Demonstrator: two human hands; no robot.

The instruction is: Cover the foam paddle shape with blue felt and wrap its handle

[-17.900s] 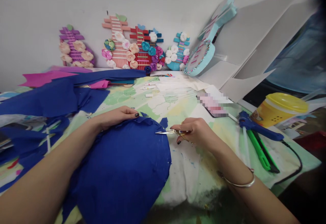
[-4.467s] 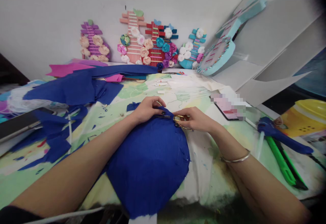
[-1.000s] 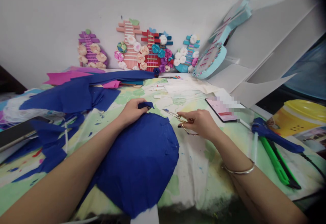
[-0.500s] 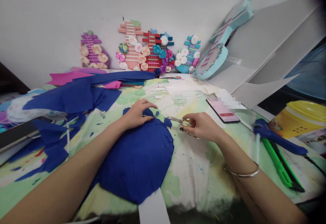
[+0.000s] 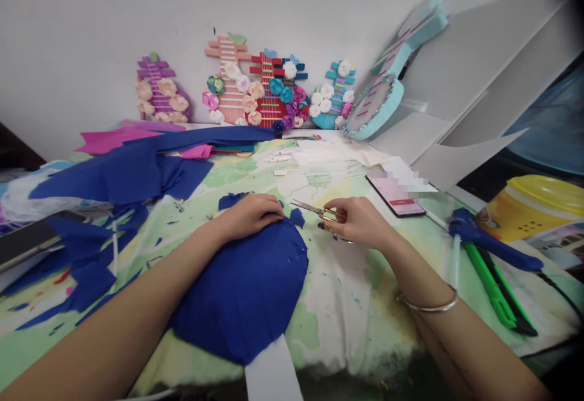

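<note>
A rounded shape covered in blue crepe paper (image 5: 246, 285) lies on the table, with a white strip (image 5: 274, 369) sticking out at its near end. My left hand (image 5: 255, 215) rests across its far edge, fingers curled together over the blue paper; the fingertips are partly hidden. To the right, my right hand (image 5: 358, 221) holds gold-handled scissors (image 5: 319, 210), their blades pointing left and slightly apart. A small blue paper scrap (image 5: 297, 217) sits by the shape's edge, just under the blade tips.
Blue paper sheets (image 5: 123, 173) and offcuts (image 5: 89, 267) lie on the left. At right are a phone (image 5: 396, 197), a blue glue gun (image 5: 493, 241), a green cutter (image 5: 495, 288) and a yellow tub (image 5: 538, 212). Flower-decorated guitar shapes (image 5: 269, 94) lean against the wall.
My left hand's thumb and fingers, apart before, have closed at the blue shape's far edge. The scissors stay in my right hand near the scrap. The view has shifted slightly.
</note>
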